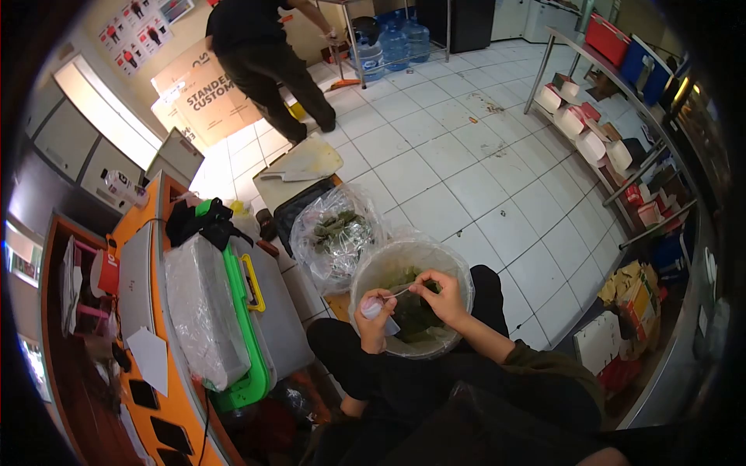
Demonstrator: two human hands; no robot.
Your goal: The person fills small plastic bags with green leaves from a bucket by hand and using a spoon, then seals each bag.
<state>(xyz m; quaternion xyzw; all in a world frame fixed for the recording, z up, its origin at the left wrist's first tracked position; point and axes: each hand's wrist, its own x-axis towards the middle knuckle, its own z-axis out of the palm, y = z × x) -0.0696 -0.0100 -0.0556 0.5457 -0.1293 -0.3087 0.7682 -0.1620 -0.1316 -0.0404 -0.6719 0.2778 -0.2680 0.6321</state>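
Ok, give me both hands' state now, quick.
Left hand: closed on a small vial.
Right hand: pinching a thin tool over the lined bucket.

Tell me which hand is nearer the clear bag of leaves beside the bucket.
Left. The left hand, holding a small vial, sits at the bucket rim nearest the bag; the right hand, pinching a thin tool, is over the bucket's middle, farther away.

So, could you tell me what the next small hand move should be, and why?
Probably draw the thin pale strip free with the right hand: it runs from the left hand, closed on a small pale object, above the round clear-plastic-lined bucket of green leaves.
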